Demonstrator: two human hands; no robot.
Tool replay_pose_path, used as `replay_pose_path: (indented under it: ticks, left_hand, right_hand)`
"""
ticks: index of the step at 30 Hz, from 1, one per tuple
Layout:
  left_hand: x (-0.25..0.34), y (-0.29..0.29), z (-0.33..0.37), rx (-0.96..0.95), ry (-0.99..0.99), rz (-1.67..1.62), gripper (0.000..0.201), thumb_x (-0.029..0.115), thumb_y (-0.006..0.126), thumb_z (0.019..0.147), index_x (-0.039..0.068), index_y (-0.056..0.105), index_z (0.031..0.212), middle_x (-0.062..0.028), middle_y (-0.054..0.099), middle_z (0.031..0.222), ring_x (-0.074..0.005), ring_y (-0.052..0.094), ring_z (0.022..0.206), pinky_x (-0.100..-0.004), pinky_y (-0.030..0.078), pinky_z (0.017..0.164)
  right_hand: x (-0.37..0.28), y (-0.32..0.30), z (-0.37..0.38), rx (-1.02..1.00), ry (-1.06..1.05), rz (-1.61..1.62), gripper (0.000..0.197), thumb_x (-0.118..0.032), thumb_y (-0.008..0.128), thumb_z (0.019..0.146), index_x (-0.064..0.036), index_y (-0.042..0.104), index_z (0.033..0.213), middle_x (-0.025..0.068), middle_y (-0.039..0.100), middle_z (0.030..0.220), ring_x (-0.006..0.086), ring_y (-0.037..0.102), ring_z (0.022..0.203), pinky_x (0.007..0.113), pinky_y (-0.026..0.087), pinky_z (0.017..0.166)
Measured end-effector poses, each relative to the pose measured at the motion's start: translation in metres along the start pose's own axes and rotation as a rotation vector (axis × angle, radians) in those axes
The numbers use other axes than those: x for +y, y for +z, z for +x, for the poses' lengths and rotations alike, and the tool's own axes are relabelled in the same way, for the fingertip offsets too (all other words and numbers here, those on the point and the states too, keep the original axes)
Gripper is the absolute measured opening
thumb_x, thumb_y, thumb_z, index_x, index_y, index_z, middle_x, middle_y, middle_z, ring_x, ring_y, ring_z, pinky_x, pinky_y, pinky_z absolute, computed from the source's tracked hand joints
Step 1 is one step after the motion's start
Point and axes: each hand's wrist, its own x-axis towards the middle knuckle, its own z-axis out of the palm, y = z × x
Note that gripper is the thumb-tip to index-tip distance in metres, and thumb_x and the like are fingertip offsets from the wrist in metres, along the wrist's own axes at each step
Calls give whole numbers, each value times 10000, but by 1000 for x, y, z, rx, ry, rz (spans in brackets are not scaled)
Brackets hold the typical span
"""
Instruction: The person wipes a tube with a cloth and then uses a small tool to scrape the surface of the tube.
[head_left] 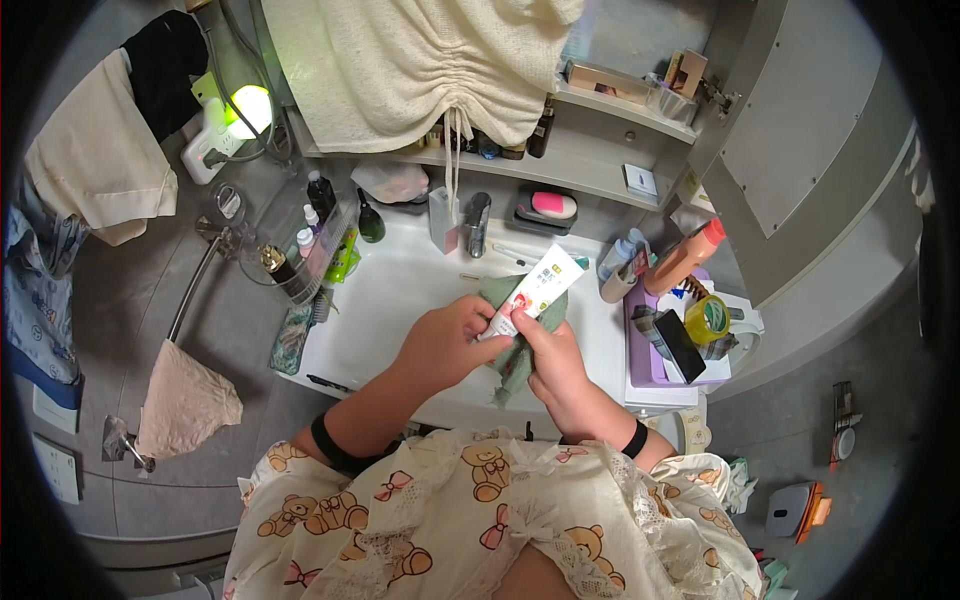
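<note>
A white squeeze tube [541,283] with red and pink print is held at a slant over the sink [385,300], its flat end up and to the right. My left hand [447,343] closes its fingers round the tube's lower end. My right hand [556,364] presses its thumb on the tube's front, with a green cloth [516,372] gripped behind it. The cloth hangs down below the tube. The right fingers are mostly hidden behind the cloth, and the tube's lower tip is covered by my left fingers.
A toothbrush [513,256] and a pink-topped soap box [551,207] lie near the faucet [479,225]. On the right stands a purple organizer [645,352] with a phone [680,345]. Several bottles fill the clear shelf [268,235] at left. The cabinet's mirror door [790,140] hangs open.
</note>
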Motion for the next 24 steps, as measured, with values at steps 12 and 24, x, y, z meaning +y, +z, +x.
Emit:
replay_pose_path:
  ticks: [12, 24]
  left_hand:
    - [-5, 5, -4, -13, -36, 35, 321, 234, 726, 716, 69, 552, 930, 8, 556, 669, -72, 515, 603, -219, 413, 557]
    - [-14, 6, -1, 21, -84, -410, 255, 110, 716, 733, 40, 549, 913, 2, 566, 683, -59, 540, 623, -204, 426, 556]
  right_hand:
    - [-11, -13, 9, 136, -28, 170, 244, -142, 531, 883, -13, 509, 1089, 93, 589, 983, 199, 590, 874, 344, 486, 750]
    - [10, 3, -5, -20, 33, -68, 265, -165, 526, 888, -7, 504, 1100, 89, 576, 1018, 175, 583, 872, 320, 496, 727]
